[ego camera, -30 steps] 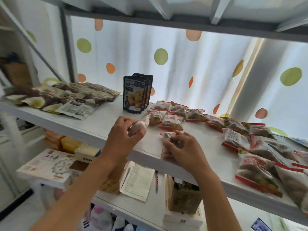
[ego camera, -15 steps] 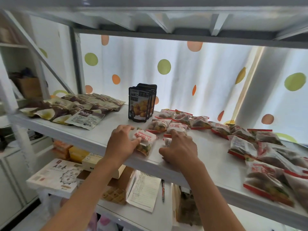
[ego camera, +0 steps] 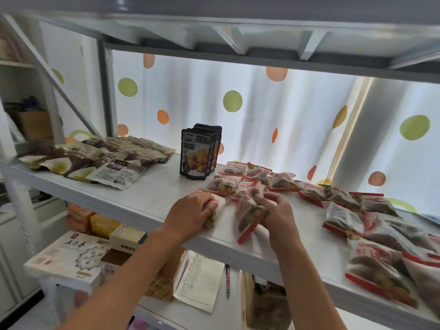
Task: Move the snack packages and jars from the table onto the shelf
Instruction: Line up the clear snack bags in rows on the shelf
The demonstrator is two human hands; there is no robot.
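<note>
Both hands are on the white shelf (ego camera: 147, 201). My left hand (ego camera: 190, 214) lies over a red-and-white snack packet (ego camera: 217, 206) flat on the shelf, fingers curled round it. My right hand (ego camera: 276, 210) grips a second red-and-white packet (ego camera: 247, 215), tilted up on its lower end near the front edge. Behind them lie several more red-and-white packets (ego camera: 240, 181), running on to the right (ego camera: 342, 217).
Dark standing pouches (ego camera: 197, 154) stand behind the hands. Brown-and-cream packets (ego camera: 95, 156) lie at the shelf's left. The upper shelf (ego camera: 238, 34) hangs close overhead. Boxes (ego camera: 71, 256), a paper sheet (ego camera: 202, 279) and a pen (ego camera: 227, 279) lie on the lower shelf.
The left hand has laid its packet down flat and now covers it. The right hand has lifted its packet up on end. The view has moved closer and to the left.
</note>
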